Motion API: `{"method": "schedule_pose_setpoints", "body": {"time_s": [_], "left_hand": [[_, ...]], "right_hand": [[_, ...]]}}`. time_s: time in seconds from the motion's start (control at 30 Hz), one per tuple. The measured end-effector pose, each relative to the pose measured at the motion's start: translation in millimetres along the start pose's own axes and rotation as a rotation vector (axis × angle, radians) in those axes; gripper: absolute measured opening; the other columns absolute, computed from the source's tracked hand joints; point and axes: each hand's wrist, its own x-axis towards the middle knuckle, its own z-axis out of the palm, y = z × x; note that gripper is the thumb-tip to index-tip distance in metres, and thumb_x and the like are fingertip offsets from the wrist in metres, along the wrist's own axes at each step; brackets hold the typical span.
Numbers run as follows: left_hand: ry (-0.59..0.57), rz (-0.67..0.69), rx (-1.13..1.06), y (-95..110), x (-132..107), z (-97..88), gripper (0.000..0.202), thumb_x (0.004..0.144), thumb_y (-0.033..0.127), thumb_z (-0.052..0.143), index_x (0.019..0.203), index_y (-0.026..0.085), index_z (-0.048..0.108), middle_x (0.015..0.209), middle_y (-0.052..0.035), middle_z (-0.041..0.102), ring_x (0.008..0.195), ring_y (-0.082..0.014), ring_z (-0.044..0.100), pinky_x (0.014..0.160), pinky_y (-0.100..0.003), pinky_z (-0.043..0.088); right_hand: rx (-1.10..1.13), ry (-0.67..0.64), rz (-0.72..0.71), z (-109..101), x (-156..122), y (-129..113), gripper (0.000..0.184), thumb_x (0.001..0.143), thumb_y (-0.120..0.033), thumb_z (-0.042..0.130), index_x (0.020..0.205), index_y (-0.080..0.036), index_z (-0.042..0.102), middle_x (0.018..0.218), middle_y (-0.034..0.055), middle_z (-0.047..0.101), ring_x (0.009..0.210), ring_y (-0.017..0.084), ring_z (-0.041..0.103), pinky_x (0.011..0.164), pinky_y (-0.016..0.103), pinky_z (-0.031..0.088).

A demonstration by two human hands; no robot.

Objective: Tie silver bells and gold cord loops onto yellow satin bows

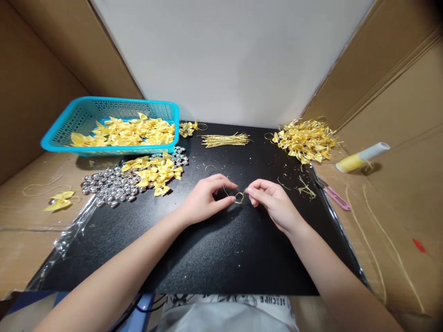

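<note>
Both hands meet over the middle of a black mat (194, 244). My left hand (204, 199) and my right hand (273, 200) each pinch an end of a thin gold cord (238, 198) that is looped between the fingertips. To the left of the hands lies a pile of yellow ribbon bows (155, 171) next to a heap of small silver bells (110, 184). A bundle of cut gold cords (224, 139) lies at the back of the mat.
A turquoise basket (69, 124) of yellow bows stands at the back left. A heap of bows with cords attached (306, 139) lies at the back right. A yellow spool (362, 157) and a pink tool (335, 196) lie to the right. Cardboard walls stand on both sides.
</note>
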Motion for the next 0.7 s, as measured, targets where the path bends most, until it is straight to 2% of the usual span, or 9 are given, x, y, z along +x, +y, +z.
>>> {"method": "schedule_pose_setpoints", "body": {"time_s": [0.07,0.13,0.3,0.5,0.6,0.7], "left_hand": [[-0.025,0.05,0.039,1.6,2.2,6.2,0.017,0.085,0.028,0.064,0.096,0.019,0.073,0.095,-0.0052,0.072,0.085,-0.0169,0.062,0.077,-0.028,0.045],[-0.016,0.026,0.07,1.7,3.9,9.9,0.015,0.087,0.027,0.061,0.088,0.018,0.074,0.087,-0.0041,0.074,0.081,-0.0167,0.064,0.077,-0.028,0.045],[0.053,-0.191,0.184,-2.5,2.2,-1.3,0.018,0.085,0.03,0.061,0.081,0.02,0.075,0.074,-0.0016,0.074,0.062,-0.0141,0.06,0.062,-0.026,0.041],[0.114,-0.422,0.257,-6.3,0.7,-23.6,0.017,0.075,0.031,0.064,0.066,0.018,0.069,0.065,-0.0023,0.07,0.06,-0.0159,0.061,0.058,-0.026,0.04],[0.138,-0.456,0.206,-7.6,2.0,-23.9,0.016,0.073,0.03,0.063,0.063,0.018,0.065,0.061,-0.0008,0.066,0.058,-0.0145,0.058,0.056,-0.025,0.039],[0.103,-0.436,0.05,-9.5,3.1,-21.5,0.019,0.073,0.034,0.062,0.064,0.017,0.062,0.058,0.0009,0.061,0.054,-0.0123,0.052,0.053,-0.023,0.036]], "right_hand": [[-0.001,-0.01,-0.006,0.1,0.0,-0.2,0.028,0.072,-0.043,0.074,0.071,-0.017,0.064,0.056,-0.0044,0.054,0.055,0.009,0.046,0.059,0.026,0.037],[-0.001,-0.009,-0.003,-0.3,0.2,-0.4,0.026,0.072,-0.042,0.074,0.071,-0.018,0.063,0.056,-0.0042,0.054,0.056,0.009,0.046,0.059,0.026,0.037],[0.04,0.05,0.02,-7.0,0.4,-4.6,0.027,0.07,-0.041,0.075,0.07,-0.018,0.063,0.056,-0.004,0.053,0.056,0.009,0.045,0.058,0.026,0.035],[0.136,0.115,0.023,-20.2,0.5,-9.7,0.027,0.065,-0.04,0.079,0.068,-0.018,0.062,0.055,-0.0047,0.05,0.056,0.009,0.044,0.058,0.025,0.035],[0.138,0.133,0.031,-22.8,1.3,-8.0,0.028,0.064,-0.04,0.079,0.067,-0.018,0.062,0.055,-0.0046,0.051,0.056,0.009,0.044,0.058,0.024,0.035],[0.11,0.127,0.043,-22.1,2.4,-5.7,0.029,0.063,-0.041,0.08,0.067,-0.018,0.063,0.055,-0.0044,0.051,0.056,0.009,0.044,0.057,0.025,0.035]]}}
